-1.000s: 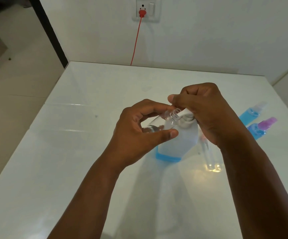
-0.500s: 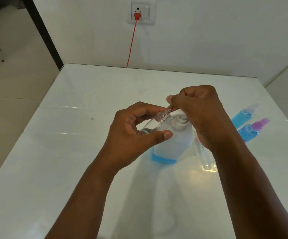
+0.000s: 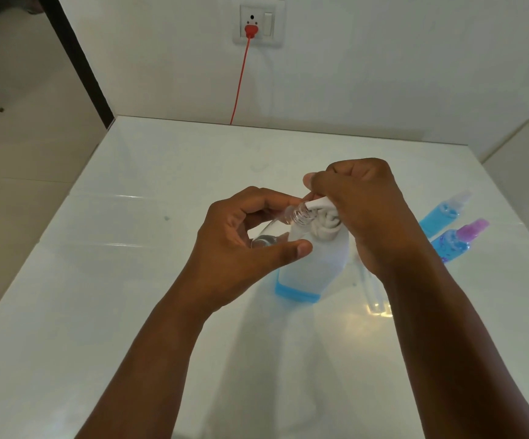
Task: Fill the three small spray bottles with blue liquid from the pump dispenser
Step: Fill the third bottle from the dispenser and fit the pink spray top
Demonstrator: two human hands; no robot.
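Note:
The pump dispenser (image 3: 312,272), a translucent white bottle with a thin layer of blue liquid at its base, stands mid-table. My right hand (image 3: 361,210) is closed over its white pump head, and the nozzle pokes out to the left. My left hand (image 3: 244,245) holds a clear, uncapped small spray bottle (image 3: 283,224) tilted, its threaded neck right at the nozzle tip. Two small bottles filled with blue liquid lie at the right: one with a clear cap (image 3: 443,213), one with a purple cap (image 3: 459,239).
A clear spray-pump insert with its tube (image 3: 374,296) lies on the white table (image 3: 130,280) just right of the dispenser. A red cable (image 3: 239,83) hangs from a wall socket behind the table. The table's left edge drops to a tiled floor.
The hands, bottle and dispenser keep the same pose. Only the camera view has shifted slightly; the bottle neck stays at the nozzle.

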